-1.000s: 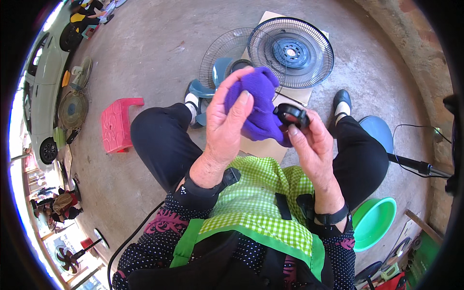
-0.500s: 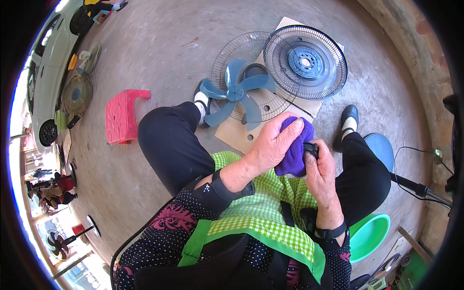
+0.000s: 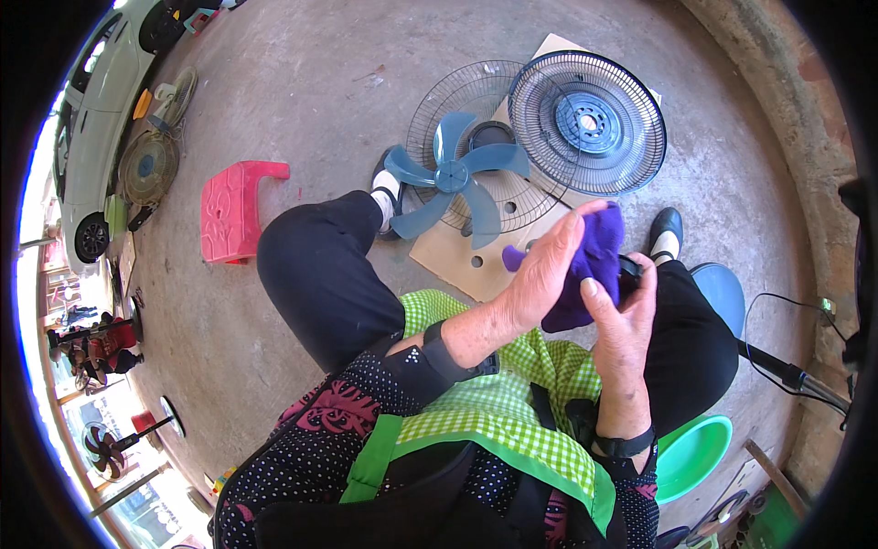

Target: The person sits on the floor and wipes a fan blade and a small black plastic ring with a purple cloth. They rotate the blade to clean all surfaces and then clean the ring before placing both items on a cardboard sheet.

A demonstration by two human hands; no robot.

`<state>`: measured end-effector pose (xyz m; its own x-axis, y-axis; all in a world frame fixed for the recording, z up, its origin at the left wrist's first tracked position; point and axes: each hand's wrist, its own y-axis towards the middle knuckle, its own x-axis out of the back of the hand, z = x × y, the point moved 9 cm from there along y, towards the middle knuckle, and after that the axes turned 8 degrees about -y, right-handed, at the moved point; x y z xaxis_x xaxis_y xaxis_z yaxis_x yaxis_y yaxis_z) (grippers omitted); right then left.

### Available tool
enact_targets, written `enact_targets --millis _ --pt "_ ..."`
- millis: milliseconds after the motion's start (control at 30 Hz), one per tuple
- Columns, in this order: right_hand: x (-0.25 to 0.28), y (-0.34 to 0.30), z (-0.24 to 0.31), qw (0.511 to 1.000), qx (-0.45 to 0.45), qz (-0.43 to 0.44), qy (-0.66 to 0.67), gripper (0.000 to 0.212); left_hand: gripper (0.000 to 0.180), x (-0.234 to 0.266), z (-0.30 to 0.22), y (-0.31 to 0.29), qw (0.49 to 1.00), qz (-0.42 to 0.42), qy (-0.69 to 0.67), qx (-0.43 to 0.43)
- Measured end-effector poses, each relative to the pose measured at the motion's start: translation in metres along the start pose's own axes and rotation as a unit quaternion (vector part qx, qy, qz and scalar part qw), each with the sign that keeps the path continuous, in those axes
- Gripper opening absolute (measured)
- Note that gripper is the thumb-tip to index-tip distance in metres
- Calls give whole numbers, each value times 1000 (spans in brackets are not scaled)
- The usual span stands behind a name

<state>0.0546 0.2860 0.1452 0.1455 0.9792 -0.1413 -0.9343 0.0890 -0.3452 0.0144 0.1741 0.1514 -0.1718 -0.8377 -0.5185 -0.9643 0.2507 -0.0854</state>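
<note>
In front of my lap, my left hand [image 3: 541,279] presses a purple cloth [image 3: 594,256] with its fingers stretched along it. A loose end of the cloth pokes out on the hand's left side. My right hand [image 3: 626,334] grips a small black part [image 3: 629,270] at the cloth's right edge, thumb against the cloth. Most of that part is covered, so its kind cannot be made out. Beyond my hands, a blue fan blade [image 3: 451,176] lies on a wire fan grille [image 3: 430,101]. To its right rests a second, dark fan grille [image 3: 521,101] with a blue centre.
Flat cardboard [image 3: 448,261] lies under the fan parts. A pink stool [image 3: 229,210] stands to the left. On the right are a green basin [image 3: 700,457], a round blue base [image 3: 718,293] and a black cable [image 3: 764,352]. More fans and a parked car [image 3: 105,119] are at far left.
Both hands have shifted slightly right with the cloth and black part. My left fingers have straightened along the cloth, and a loose cloth end now shows at the left.
</note>
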Motion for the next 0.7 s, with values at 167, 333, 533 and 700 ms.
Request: enact_targets --millis 167,333,533,700 --pt "28 4 8 992 10 -81 92 44 74 -27 -5 -2 993 98 55 -37" --pt "49 7 13 975 11 -94 201 45 52 53 94 11 982 -107 -119 104" --pt "47 4 9 974 -15 -77 213 47 75 179 253 -44 839 -380 -173 348" --pt "40 0 20 968 12 -31 250 47 81 213 279 -36 795 -433 -247 346"
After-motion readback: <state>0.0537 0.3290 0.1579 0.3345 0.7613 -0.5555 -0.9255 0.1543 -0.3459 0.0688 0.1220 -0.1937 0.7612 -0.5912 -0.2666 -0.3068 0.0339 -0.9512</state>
